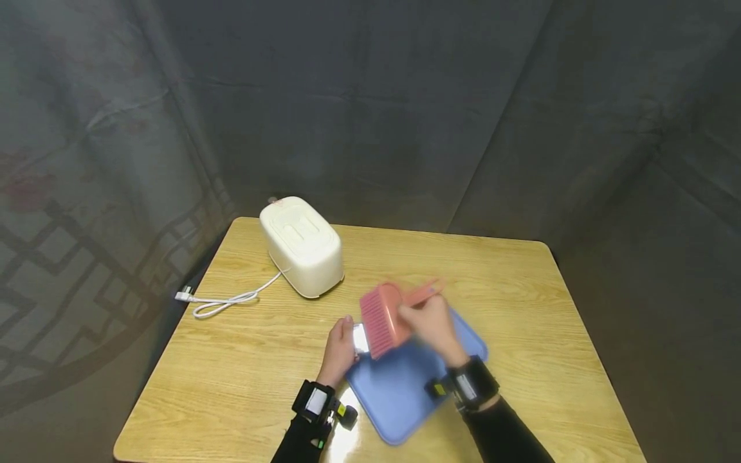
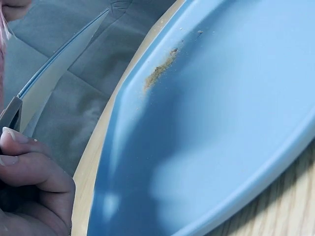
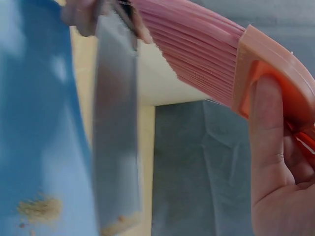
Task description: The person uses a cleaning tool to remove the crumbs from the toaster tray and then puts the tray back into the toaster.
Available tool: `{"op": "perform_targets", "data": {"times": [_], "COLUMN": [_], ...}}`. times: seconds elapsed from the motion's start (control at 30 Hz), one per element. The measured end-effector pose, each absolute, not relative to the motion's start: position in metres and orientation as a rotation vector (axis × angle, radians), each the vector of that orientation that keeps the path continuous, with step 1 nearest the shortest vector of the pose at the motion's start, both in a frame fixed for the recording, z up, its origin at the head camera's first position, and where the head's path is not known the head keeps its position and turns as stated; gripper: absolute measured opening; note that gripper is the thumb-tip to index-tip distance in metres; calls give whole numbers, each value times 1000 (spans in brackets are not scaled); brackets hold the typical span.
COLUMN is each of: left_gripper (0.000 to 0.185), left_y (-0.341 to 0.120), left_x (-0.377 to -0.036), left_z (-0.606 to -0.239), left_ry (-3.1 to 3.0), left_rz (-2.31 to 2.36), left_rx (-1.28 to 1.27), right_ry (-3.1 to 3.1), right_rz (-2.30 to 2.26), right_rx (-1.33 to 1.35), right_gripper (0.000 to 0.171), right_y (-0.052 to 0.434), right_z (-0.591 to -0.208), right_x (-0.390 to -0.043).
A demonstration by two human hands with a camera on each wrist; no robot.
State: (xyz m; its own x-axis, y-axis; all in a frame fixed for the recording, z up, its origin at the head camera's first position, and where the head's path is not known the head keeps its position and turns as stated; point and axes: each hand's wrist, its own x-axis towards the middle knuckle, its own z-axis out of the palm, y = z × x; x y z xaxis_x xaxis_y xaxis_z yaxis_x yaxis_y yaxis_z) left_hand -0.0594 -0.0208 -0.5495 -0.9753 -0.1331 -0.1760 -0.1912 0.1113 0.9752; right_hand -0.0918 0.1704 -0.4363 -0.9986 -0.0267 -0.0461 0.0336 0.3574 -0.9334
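Crumbs (image 2: 160, 73) dot the blue tray (image 1: 399, 386) on my table (image 1: 231, 347). Right hand (image 1: 431, 325) grips the pink brush (image 1: 382, 318); left hand (image 1: 338, 350) pinches a flat metal blade (image 3: 115, 142) (probably a scraper) against its bristles.

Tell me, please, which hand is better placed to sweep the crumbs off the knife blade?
Probably the right hand: it grips the pink brush, bristles at the blade, which the left hand holds over the blue tray.

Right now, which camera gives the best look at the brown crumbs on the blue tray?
The left wrist view: the crumbs lie sharp in a streak near the blue tray rim. The right wrist view shows a blurred patch of them beside the knife blade. In the head view they are too small to see.
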Motion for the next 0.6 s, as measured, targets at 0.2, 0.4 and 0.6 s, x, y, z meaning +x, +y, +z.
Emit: {"op": "perform_targets", "data": {"times": [0.2,0.4,0.6], "left_gripper": [46,47,47], "left_y": [-21,-22,-23], "left_x": [-60,-59,-58], "left_z": [-550,-550,-552], "left_ry": [2309,2312,2315], "left_rz": [2026,2016,2008], "left_rx": [-342,-348,-351], "right_ry": [2599,2610,2626], "right_rz": [-1744,-1745,-1737], "right_rx": [-64,-96,-94], "right_gripper": [14,11,11], "right_y": [161,158,160], "right_z": [-448,-455,-462], "right_x": [-86,-85,-86]}}
